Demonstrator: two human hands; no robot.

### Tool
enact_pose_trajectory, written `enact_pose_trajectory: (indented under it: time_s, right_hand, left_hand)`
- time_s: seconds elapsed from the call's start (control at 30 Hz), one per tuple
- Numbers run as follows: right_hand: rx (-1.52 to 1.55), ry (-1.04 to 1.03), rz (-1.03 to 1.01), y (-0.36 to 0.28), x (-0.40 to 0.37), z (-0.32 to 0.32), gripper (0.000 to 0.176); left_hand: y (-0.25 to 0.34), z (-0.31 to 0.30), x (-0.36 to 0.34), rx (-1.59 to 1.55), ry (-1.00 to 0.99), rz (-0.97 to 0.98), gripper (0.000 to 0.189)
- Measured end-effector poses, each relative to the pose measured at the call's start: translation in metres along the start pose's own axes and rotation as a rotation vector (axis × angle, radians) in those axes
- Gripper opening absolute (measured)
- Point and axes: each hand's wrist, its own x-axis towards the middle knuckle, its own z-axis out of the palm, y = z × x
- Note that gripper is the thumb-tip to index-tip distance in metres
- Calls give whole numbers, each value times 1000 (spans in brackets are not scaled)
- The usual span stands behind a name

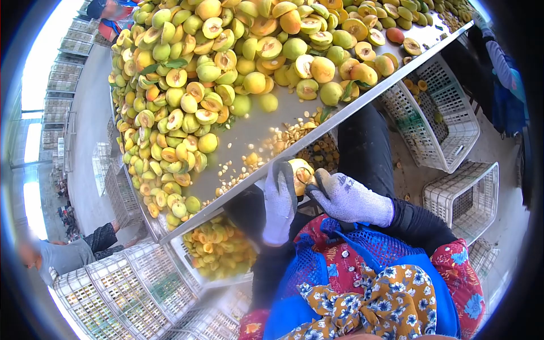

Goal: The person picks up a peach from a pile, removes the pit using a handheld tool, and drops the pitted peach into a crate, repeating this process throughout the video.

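Note:
My left hand (279,195), in a pale glove with dark fingertips, is closed around a cut yellow apricot (301,174) just below the table's metal edge. My right hand (347,194), in a similar glove, is closed in a pinch at the fruit's other side. A thin dark curved thing shows by its fingertips, against the flesh; I cannot make out whether it is a tool. Loose pits (243,164) lie on the table beyond my hands. A large heap of whole and halved apricots (187,96) covers the far part of the table.
The metal table edge (340,113) runs diagonally before me. Below it, at left, a crate holds fruit halves (221,246). White plastic crates (127,283) stand at lower left; another crate (436,113) holding some fruit stands at right. Other people (71,255) are at left, upper left and right.

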Motion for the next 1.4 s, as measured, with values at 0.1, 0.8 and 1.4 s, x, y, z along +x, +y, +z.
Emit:
enact_pose_trajectory:
  time_s: [0.1,0.8,1.4]
  right_hand:
    - [64,1,-55,13,1,17,39]
    - [2362,-1099,502,56,-11,29,44]
    - [1656,-485,559,77,17,30,34]
  left_hand:
    - [5,3,-3,-14,50,-143,23]
    - [12,19,-6,-556,-12,-11,42]
    - [-5,-109,32,834,80,-422,49]
